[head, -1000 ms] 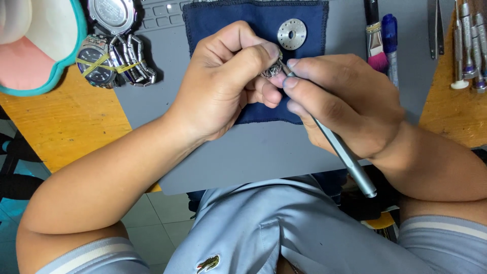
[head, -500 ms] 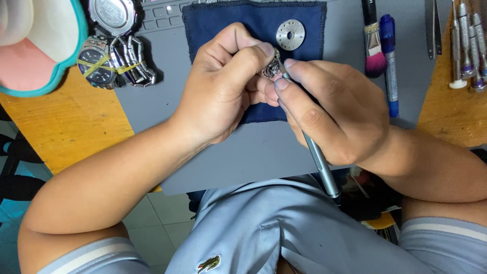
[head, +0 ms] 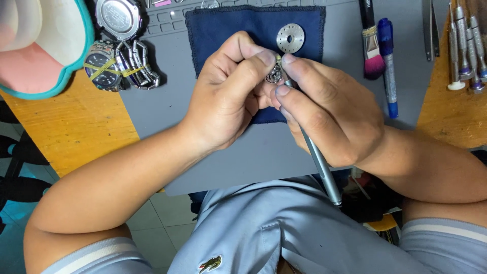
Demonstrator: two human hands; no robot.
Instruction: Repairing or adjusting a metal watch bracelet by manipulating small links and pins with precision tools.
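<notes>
Left hand pinches a small round metal watch movement over a navy cloth; right hand grips a slim grey metal tool, apparently mid-adjustment, demanding a steady tip.

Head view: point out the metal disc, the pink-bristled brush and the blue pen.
metal disc (head: 290, 37): head view, on its flat face beside the centre hole.
pink-bristled brush (head: 373, 65): head view, on the pink bristles.
blue pen (head: 389, 71): head view, on the barrel's middle.

A watch-repair bench: a grey mat on a wooden worktop, loose watches, small screwdrivers, a brush, and a blue cloth.
</notes>
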